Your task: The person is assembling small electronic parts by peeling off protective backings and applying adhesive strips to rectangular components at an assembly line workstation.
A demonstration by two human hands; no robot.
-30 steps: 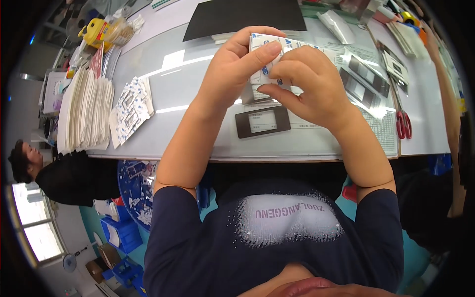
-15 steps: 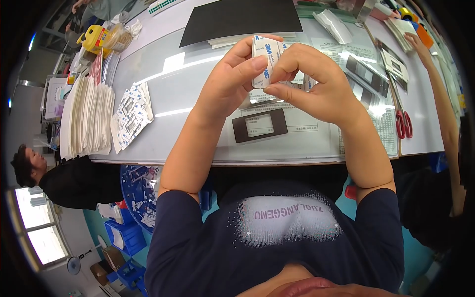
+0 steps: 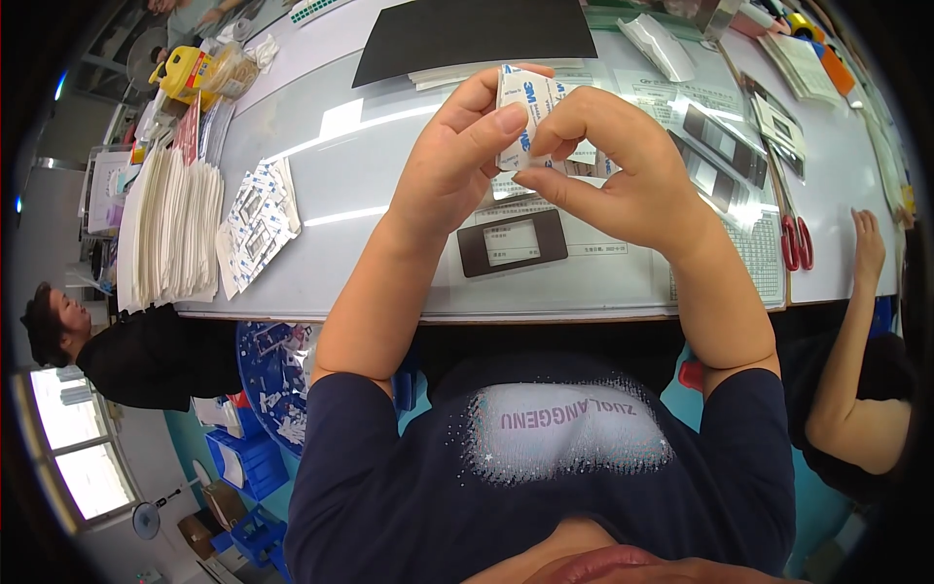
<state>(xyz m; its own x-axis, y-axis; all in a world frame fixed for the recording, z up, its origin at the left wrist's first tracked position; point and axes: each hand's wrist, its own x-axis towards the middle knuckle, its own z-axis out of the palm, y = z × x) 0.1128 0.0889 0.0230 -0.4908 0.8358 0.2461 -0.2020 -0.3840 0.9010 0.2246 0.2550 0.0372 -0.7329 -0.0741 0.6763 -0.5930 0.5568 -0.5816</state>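
My left hand [image 3: 465,146] holds up a white adhesive-backed piece [image 3: 516,117] with blue print, its thumb on the face and the fingers behind. At the lower right edge of that piece, my right hand [image 3: 623,165] curls in, forefinger and thumb tips close together in a pinch; anything between them is too small to make out. On the table below my hands lies a dark rectangular frame panel [image 3: 473,255] with a window, over a printed sheet [image 3: 603,245]. Another panel behind my hands is mostly hidden.
To the left stand a tall stack of white sheets [image 3: 165,234] and a pile of blue-printed adhesive pieces [image 3: 258,229]. A black sheet [image 3: 477,39] lies at the back. Rightward are glossy dark panels [image 3: 725,136], red-handled scissors [image 3: 796,243] and a co-worker's hand [image 3: 868,238].
My right thumb and forefinger tips have drawn slightly apart beside the adhesive-backed piece, which stays in my left hand. The co-worker's hand at right has pulled back from the stack toward the table's near edge.
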